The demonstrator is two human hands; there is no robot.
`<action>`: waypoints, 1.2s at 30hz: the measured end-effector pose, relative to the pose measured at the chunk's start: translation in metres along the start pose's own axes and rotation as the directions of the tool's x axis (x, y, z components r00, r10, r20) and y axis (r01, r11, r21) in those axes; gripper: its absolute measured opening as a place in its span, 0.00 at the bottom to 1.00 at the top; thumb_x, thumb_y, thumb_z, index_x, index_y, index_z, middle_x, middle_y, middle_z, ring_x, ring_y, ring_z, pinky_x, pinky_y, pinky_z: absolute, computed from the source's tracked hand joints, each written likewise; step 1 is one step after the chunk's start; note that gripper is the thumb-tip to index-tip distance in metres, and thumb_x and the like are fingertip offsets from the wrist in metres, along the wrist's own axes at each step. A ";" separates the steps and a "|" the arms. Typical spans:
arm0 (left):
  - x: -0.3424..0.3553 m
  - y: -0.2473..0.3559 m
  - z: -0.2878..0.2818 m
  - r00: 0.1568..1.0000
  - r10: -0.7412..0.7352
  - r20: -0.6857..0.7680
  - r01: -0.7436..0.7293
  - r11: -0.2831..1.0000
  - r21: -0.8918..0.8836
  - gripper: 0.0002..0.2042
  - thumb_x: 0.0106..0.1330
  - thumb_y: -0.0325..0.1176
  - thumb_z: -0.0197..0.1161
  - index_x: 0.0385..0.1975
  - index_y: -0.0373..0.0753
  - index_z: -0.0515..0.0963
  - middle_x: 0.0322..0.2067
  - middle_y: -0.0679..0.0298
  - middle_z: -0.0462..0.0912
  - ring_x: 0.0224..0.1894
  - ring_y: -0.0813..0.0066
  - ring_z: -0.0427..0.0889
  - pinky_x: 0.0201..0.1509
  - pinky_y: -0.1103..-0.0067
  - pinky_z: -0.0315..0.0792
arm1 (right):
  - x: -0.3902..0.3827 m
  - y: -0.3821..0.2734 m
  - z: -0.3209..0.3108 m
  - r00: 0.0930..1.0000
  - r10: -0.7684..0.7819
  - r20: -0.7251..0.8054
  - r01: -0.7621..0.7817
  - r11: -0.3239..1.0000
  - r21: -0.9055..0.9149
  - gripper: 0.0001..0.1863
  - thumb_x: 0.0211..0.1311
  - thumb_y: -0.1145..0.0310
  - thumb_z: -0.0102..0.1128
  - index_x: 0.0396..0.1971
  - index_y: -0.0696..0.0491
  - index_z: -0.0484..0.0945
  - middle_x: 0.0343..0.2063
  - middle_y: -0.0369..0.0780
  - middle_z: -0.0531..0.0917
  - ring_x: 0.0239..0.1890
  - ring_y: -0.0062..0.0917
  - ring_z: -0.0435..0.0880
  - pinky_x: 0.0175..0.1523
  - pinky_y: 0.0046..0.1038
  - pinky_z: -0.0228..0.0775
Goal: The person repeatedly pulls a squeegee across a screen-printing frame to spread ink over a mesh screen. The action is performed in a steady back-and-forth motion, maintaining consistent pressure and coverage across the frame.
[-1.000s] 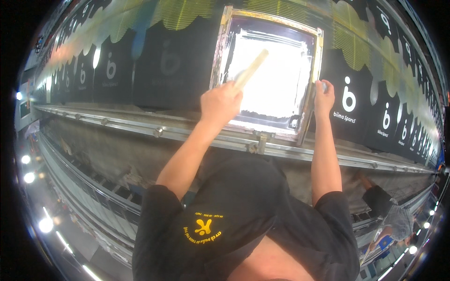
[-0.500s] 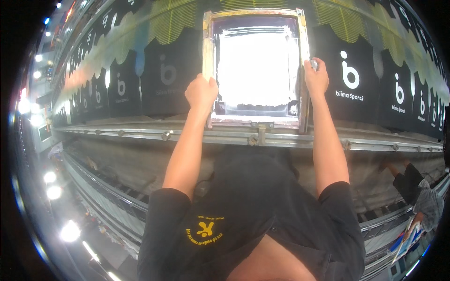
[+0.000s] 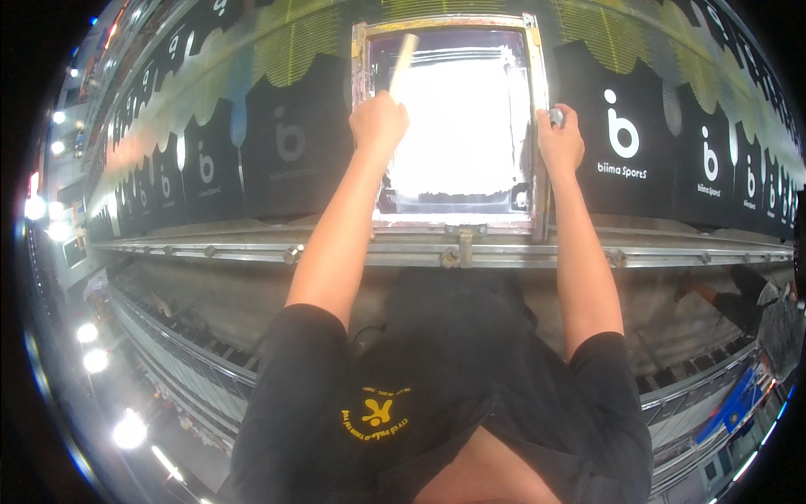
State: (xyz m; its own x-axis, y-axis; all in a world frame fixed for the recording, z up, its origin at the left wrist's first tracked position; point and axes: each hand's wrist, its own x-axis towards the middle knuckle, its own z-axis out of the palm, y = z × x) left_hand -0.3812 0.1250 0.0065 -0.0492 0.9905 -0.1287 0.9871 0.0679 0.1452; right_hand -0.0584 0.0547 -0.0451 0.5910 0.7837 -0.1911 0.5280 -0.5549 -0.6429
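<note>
In front of me a printing screen frame (image 3: 445,24) lies over the dark shirts, its mesh covered with bright white ink (image 3: 462,126). My left hand (image 3: 379,123) is closed around a pale wooden squeegee (image 3: 405,65). The squeegee tilts over the left part of the screen, its lower part hidden by my fist. At the frame's right side my right hand (image 3: 562,143) is closed, gripping its edge. A small grey metal piece (image 3: 556,117) shows between those fingers.
A dark shirt piece with a white print (image 3: 621,151) lies right of the frame; another with a faint print (image 3: 290,139) lies left. A metal rail (image 3: 369,254) with a bracket (image 3: 464,239) runs along the near edge. Another person (image 3: 747,298) is at far right.
My left hand has moved from the frame's left side up and inward over the screen, and the squeegee now shows tilted above it. My right hand stays at the right side.
</note>
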 end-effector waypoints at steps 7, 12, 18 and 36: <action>0.005 0.017 -0.030 0.819 0.565 0.099 -0.547 0.821 -0.161 0.10 0.69 0.43 0.68 0.44 0.49 0.88 0.36 0.57 0.91 0.39 0.50 0.90 0.43 0.55 0.82 | 0.001 0.001 0.003 0.999 -0.004 -0.034 0.004 1.000 -0.007 0.29 0.65 0.42 0.71 0.61 0.41 0.82 0.34 0.41 0.91 0.39 0.34 0.93 0.49 0.38 0.82; 0.115 0.045 -0.030 0.700 0.704 0.121 -0.703 0.709 -0.060 0.12 0.66 0.42 0.71 0.46 0.48 0.87 0.37 0.57 0.91 0.44 0.50 0.90 0.46 0.55 0.82 | 0.002 -0.003 0.004 0.998 -0.002 -0.062 0.001 1.000 -0.016 0.28 0.66 0.44 0.72 0.60 0.42 0.83 0.30 0.39 0.89 0.35 0.29 0.90 0.47 0.35 0.81; 0.156 0.040 -0.029 0.704 0.668 0.242 -0.664 0.740 -0.111 0.17 0.66 0.50 0.73 0.50 0.50 0.88 0.39 0.58 0.92 0.46 0.52 0.91 0.50 0.59 0.81 | 0.002 -0.009 -0.001 0.999 -0.011 -0.052 0.014 0.998 0.054 0.27 0.65 0.49 0.77 0.58 0.49 0.83 0.35 0.41 0.87 0.39 0.30 0.88 0.49 0.35 0.79; 0.034 -0.005 -0.007 0.824 0.474 0.311 -0.482 0.874 -0.057 0.25 0.61 0.63 0.74 0.31 0.43 0.89 0.31 0.55 0.91 0.36 0.52 0.91 0.44 0.60 0.85 | -0.002 -0.076 0.032 0.574 -0.743 0.344 0.806 0.437 -0.400 0.15 0.54 0.51 0.81 0.32 0.45 0.88 0.27 0.36 0.86 0.31 0.35 0.90 0.35 0.38 0.83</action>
State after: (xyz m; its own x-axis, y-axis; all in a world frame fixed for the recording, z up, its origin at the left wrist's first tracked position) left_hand -0.3887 0.1589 0.0078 0.4750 0.8106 -0.3426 0.8781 -0.4110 0.2450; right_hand -0.1187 0.1043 -0.0196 -0.2629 0.9581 0.1134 0.9508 0.2773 -0.1382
